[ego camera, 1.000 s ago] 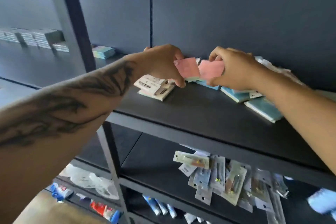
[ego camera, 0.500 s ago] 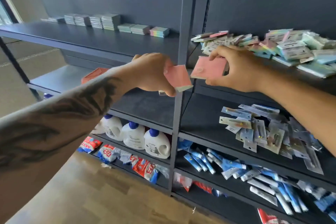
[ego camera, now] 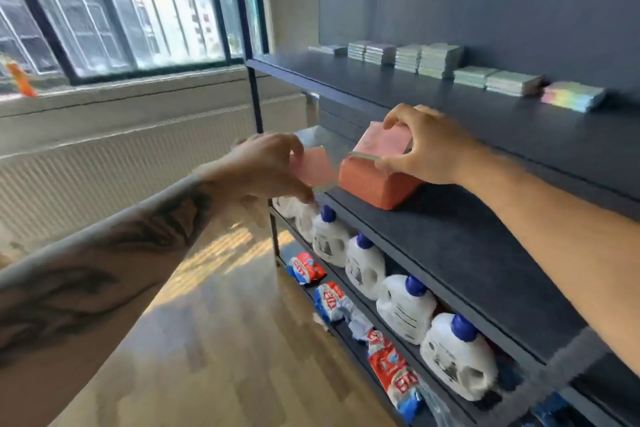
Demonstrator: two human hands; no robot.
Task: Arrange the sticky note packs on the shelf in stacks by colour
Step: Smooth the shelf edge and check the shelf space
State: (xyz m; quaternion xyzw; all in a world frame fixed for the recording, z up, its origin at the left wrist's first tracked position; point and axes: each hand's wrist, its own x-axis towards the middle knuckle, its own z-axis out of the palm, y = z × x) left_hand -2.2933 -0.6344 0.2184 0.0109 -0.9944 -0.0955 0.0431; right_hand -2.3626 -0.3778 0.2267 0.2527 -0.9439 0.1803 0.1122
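Head view: you look down and right along a dark shelf unit, both your arms in frame.
Pink pack, right: the pink sticky note pack (ego camera: 382, 142) sits at the top of the orange-pink stack (ego camera: 375, 180), tilted, its far edge raised.
Stack location: near the left end of the middle shelf (ego camera: 460, 246), close to the front edge.
Right grip: your right hand (ego camera: 427, 146) curls over that pack; fingertips on its far upper corner, thumb along the near lower edge. A narrow pinch, closed on the pack.
Pink pack, left: a second pink pack (ego camera: 317, 166) is held in the air just left of the stack, apart from it, off the shelf end.
Left grip: your left hand (ego camera: 268, 166) pinches this pack at its left edge, fingers above and thumb below. Motion blur hides the exact finger placement.
Upper shelf: the top shelf (ego camera: 433, 97) carries a row of sorted stacks (ego camera: 408, 57), pale green and grey-white, with a rainbow-coloured stack (ego camera: 571, 95) at the right end.
Lower shelves: white jugs with blue caps (ego camera: 405, 308) stand in a row below the middle shelf; red-and-blue packets (ego camera: 391, 360) lie on the shelf beneath them.
Surroundings: wooden floor (ego camera: 225, 340), a radiator (ego camera: 121, 166) under a large window (ego camera: 121, 3).
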